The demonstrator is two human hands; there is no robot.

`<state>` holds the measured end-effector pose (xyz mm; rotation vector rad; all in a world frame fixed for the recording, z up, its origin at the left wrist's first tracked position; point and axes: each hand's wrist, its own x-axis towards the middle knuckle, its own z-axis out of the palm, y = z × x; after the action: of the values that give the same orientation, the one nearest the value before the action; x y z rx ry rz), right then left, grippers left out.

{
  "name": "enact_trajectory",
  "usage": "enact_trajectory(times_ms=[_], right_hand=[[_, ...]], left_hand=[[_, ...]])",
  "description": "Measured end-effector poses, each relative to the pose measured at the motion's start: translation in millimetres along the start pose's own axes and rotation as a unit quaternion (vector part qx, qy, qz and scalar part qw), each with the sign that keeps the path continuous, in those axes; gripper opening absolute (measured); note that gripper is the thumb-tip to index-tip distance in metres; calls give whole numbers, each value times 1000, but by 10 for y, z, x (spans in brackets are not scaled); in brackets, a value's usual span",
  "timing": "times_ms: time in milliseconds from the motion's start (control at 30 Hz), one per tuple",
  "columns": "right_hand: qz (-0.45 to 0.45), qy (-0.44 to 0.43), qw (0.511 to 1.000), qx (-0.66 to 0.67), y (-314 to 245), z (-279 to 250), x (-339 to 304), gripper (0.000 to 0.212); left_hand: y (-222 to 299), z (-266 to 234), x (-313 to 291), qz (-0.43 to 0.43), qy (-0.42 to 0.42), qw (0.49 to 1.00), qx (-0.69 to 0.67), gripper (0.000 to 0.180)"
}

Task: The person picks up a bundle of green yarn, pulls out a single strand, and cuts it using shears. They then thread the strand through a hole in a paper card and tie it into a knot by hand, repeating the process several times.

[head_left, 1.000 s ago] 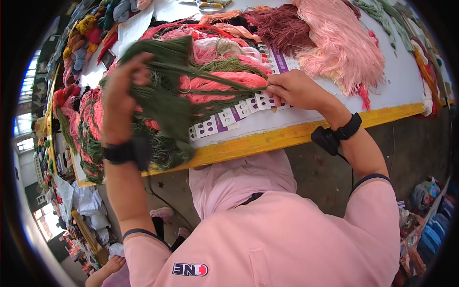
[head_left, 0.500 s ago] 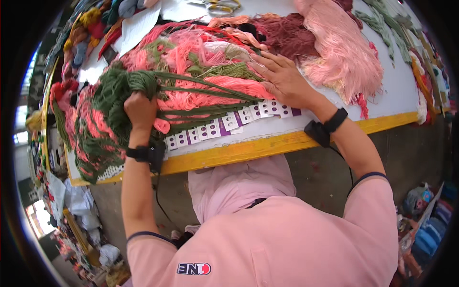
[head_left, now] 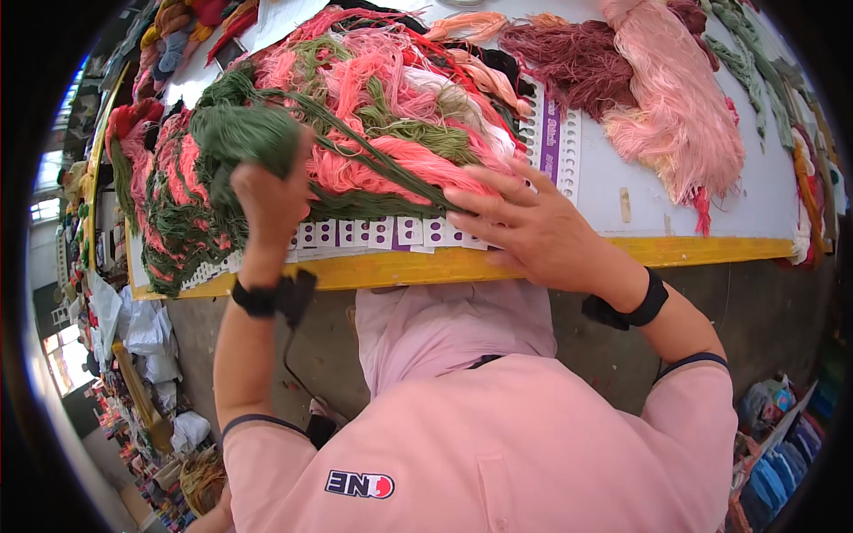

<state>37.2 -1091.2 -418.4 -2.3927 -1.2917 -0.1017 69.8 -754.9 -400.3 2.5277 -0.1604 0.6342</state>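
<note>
My left hand (head_left: 269,202) is closed around a bunched hank of dark green yarn (head_left: 242,138), slightly blurred by motion. Several green strands run from it to the right across a big heap of coral-pink yarn (head_left: 404,158) mixed with olive green, red and white. My right hand (head_left: 546,231) has its fingers spread, and their tips lie at the heap's right front end by the green strands. Along the heap's front edge, white cards with purple dots (head_left: 382,234) stick out. Whatever lies under the right fingers is hidden.
Beyond my right hand lie a purple-and-white card strip with holes (head_left: 569,151), a maroon hank (head_left: 569,75) and a long pale pink hank (head_left: 668,115). Sage green yarn (head_left: 746,80) hangs at the far right. A yellow edge (head_left: 711,251) borders the table's front.
My right hand has come off the heap's top toward the table's front edge. The punched card strip beside the heap now shows. My left hand still grips the green hank, and the view has shifted.
</note>
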Motion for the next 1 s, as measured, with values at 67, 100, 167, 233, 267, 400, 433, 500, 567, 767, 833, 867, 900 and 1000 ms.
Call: enact_trajectory(times_ms=[67, 100, 167, 233, 267, 400, 433, 500, 567, 767, 833, 867, 900, 1000], right_hand=[[-31, -45, 998, 34, 33, 15, -119, 47], [-32, -47, 998, 33, 81, 18, -171, 47], [11, -46, 999, 15, 120, 7, -230, 45], [11, -45, 999, 28, 127, -18, -233, 44], [1, -32, 999, 35, 124, -14, -230, 45], [-1, 0, 999, 44, 158, -17, -199, 36], [-1, 1, 999, 43, 165, -36, -189, 36], [31, 60, 994, 89, 178, -101, -157, 27], [125, 35, 969, 210, 156, -119, -92, 21], [213, 27, 929, 300, 161, 129, 62, 12], [220, 31, 936, 274, 164, 151, 77, 13], [216, 31, 937, 272, 167, 159, 67, 14], [212, 32, 939, 270, 166, 166, 58, 15], [208, 27, 947, 242, 160, 175, 82, 14]], left_hand=[[457, 18, -291, 7, -108, 986, -125, 19], [614, 41, -401, 32, -211, 965, -155, 23], [738, 157, -578, 162, -278, 937, -137, 33], [675, 265, -746, 173, -279, 937, -120, 31], [670, 300, -771, 186, -283, 935, -104, 30], [685, 293, -794, 222, -269, 935, -66, 31], [695, 290, -784, 230, -271, 933, -61, 30], [719, 285, -767, 238, -270, 931, -54, 30], [753, 283, -741, 110, -310, 942, -59, 21], [1139, 650, -475, -65, -302, 951, 7, 32], [1180, 668, -482, -80, -315, 945, 41, 29], [1155, 692, -530, -82, -279, 957, 5, 27], [1130, 707, -564, -86, -243, 966, -32, 25], [1038, 688, -567, -136, -259, 950, -111, 20]])
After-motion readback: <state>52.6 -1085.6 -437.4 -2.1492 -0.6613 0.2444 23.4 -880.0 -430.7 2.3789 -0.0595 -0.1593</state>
